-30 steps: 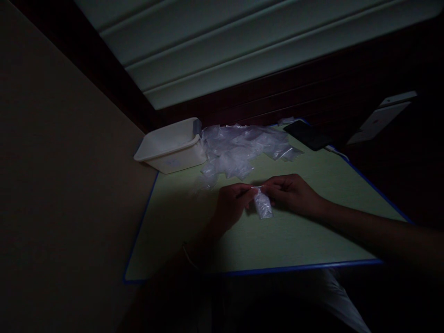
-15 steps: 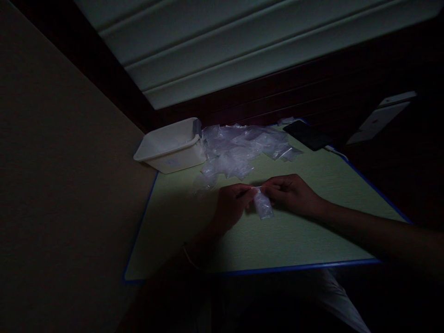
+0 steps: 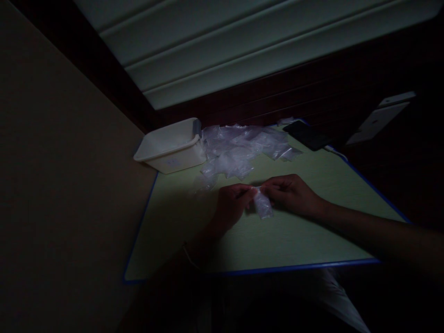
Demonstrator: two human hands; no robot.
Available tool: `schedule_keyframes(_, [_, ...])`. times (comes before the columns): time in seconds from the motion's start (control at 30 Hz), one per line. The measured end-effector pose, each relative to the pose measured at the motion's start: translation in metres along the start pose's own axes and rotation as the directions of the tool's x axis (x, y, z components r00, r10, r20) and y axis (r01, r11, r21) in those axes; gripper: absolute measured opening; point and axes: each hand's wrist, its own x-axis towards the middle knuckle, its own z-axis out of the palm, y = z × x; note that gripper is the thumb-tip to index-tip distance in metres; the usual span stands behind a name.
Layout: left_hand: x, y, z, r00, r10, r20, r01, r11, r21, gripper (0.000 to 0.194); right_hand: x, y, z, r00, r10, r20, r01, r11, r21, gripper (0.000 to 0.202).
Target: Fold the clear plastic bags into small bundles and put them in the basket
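A small clear plastic bag (image 3: 262,206) hangs between my two hands over the middle of a pale green table (image 3: 277,240). My left hand (image 3: 231,206) pinches the bag's top edge from the left. My right hand (image 3: 292,194) pinches the same edge from the right. The bag's lower part rests on or just above the tabletop. The scene is very dark, so what the bag contains cannot be made out.
A heap of several clear plastic bags (image 3: 239,148) lies behind my hands. A white plastic tub (image 3: 171,147) stands at the table's back left corner. A dark phone (image 3: 308,135) lies at the back right. A wall runs along the left.
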Motion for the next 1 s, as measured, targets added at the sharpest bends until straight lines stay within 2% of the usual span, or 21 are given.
schedule_keyframes(0.5, [0.0004,0.0006,-0.0002,1.000,0.000,0.009,0.000,1.000,0.019,0.021,0.0000,-0.0001,-0.0003,1.000,-0.013,-0.003,0.012,0.999,-0.040,0.031])
schedule_keyframes(0.67, [0.0031,-0.0039,-0.0018,0.998,0.008,0.061,-0.008,1.000,-0.007,0.023,0.0001,-0.0002,-0.0006,0.999,-0.035,0.002,0.035,0.998,-0.043,0.033])
schedule_keyframes(0.9, [0.0033,-0.0028,-0.0025,0.990,0.010,0.140,0.002,0.997,-0.081,0.036,-0.0007,-0.0003,-0.0018,1.000,-0.027,-0.002,0.027,0.997,-0.070,0.033])
schedule_keyframes(1.0, [0.0024,-0.0018,-0.0010,0.995,0.024,0.096,-0.023,1.000,-0.014,0.033,-0.0013,-0.0013,-0.0007,0.999,-0.026,0.021,0.027,0.998,-0.057,0.033])
